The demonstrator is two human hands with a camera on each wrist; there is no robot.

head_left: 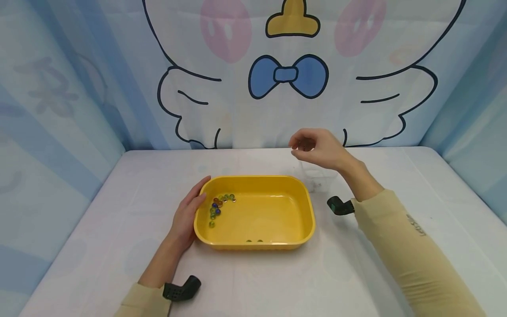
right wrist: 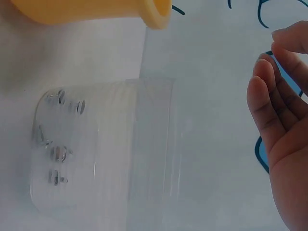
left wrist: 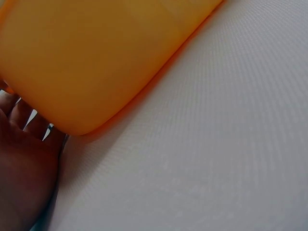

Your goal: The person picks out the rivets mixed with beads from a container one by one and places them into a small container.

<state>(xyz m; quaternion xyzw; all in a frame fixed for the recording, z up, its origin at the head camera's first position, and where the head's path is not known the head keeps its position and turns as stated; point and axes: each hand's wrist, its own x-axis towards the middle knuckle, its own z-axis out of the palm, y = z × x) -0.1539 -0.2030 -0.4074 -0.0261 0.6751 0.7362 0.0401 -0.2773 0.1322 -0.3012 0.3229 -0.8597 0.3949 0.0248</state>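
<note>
A yellow tray [head_left: 253,220] stands on the table with several green, blue and amber marbles [head_left: 215,205] along its left side, and two more by its near wall. My left hand [head_left: 186,220] grips the tray's left end, thumb at the rim and fingers along the outside. Above a clear plastic box [right wrist: 113,154] my right hand [head_left: 318,147] is raised, its thumb and index fingertips close together. Whether anything sits between those fingertips cannot be made out. Several clear marbles [right wrist: 58,154] lie at the bottom of the box, just right of the tray.
A pale cloth covers the table [head_left: 257,281]. Behind it hangs a printed curtain [head_left: 269,123] with a blue bow, and more patterned fabric closes off both sides. Black wrist cameras [head_left: 182,288] are worn on both arms.
</note>
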